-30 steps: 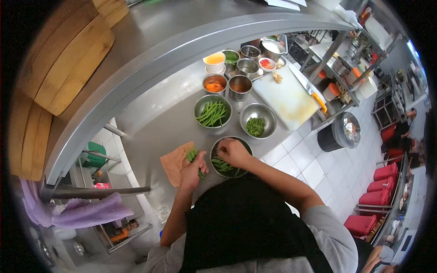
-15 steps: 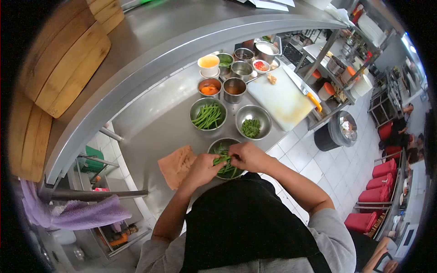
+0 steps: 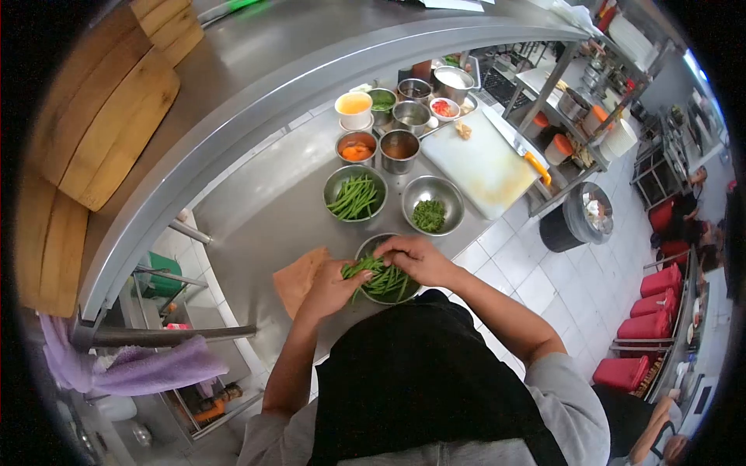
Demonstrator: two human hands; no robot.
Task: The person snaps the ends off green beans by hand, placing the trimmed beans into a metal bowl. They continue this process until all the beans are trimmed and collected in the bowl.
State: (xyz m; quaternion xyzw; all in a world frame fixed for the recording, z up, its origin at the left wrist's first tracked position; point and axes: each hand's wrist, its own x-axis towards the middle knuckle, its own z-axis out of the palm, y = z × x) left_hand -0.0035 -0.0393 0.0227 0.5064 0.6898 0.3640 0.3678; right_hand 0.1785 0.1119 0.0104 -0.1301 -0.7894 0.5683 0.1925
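My left hand (image 3: 332, 287) is closed round a small bunch of green beans (image 3: 359, 268) at the left rim of the nearest steel bowl (image 3: 365, 245). Over the same bowl, my right hand (image 3: 417, 259) pinches at the beans with curled fingers; its fingertips are partly hidden. More green beans (image 3: 395, 284) lie in this bowl. Just beyond stands a bowl of whole green beans (image 3: 353, 198), and to its right a bowl with small chopped green pieces (image 3: 428, 216). A folded orange-brown cloth (image 3: 298, 281) lies by my left hand.
Farther back are a pot with orange pieces (image 3: 357, 147), a pot of brown liquid (image 3: 399, 147) and a white cup (image 3: 354, 110). A white cutting board (image 3: 474, 167) carries an orange-handled knife (image 3: 519, 146). A lined bin (image 3: 575, 220) stands on the floor at right. Wooden boards (image 3: 116, 116) rest upper left.
My left hand has shifted slightly left with its beans. My right hand has lifted a little upward and left, its fingers now over the bowl's far side.
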